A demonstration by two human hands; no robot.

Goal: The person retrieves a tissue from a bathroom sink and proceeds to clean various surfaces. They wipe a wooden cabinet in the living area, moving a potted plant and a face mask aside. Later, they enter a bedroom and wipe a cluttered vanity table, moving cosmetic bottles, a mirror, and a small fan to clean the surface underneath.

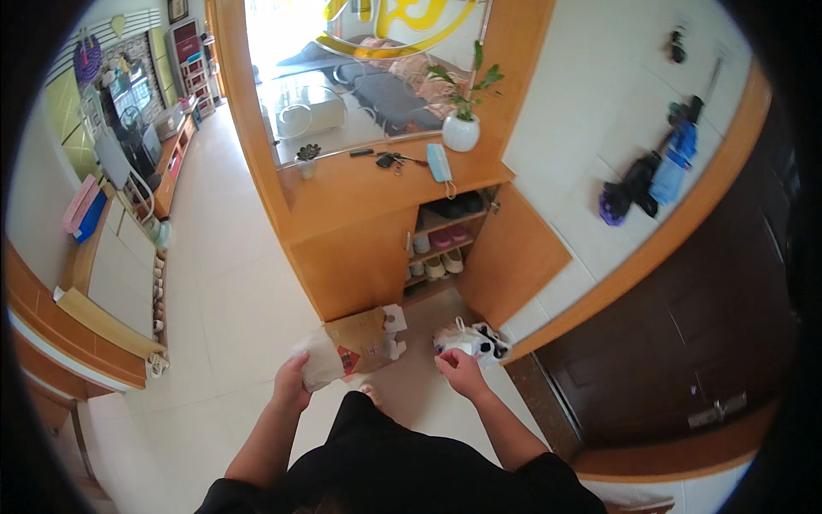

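Note:
My left hand (294, 380) grips a white plastic-wrapped package (321, 361) by its left side. Just beyond it, a brown cardboard box (363, 334) with loose flaps lies on the floor against the shoe cabinet (359, 263). My right hand (461, 372) is raised in front of me with its fingers curled in; whether something thin is pinched there cannot be made out. Behind that hand, a white plastic bag (465, 340) with dark contents rests on the floor. The cabinet's right door (520, 250) stands open, showing several shoes (443, 260) on its shelves.
On the cabinet top are a face mask (439, 162), keys (388, 159), a small succulent (308, 157) and a plant in a white pot (460, 132). Bags and umbrellas (668, 160) hang on the right wall beside a dark door (655, 321). A low white cabinet (119, 257) stands left.

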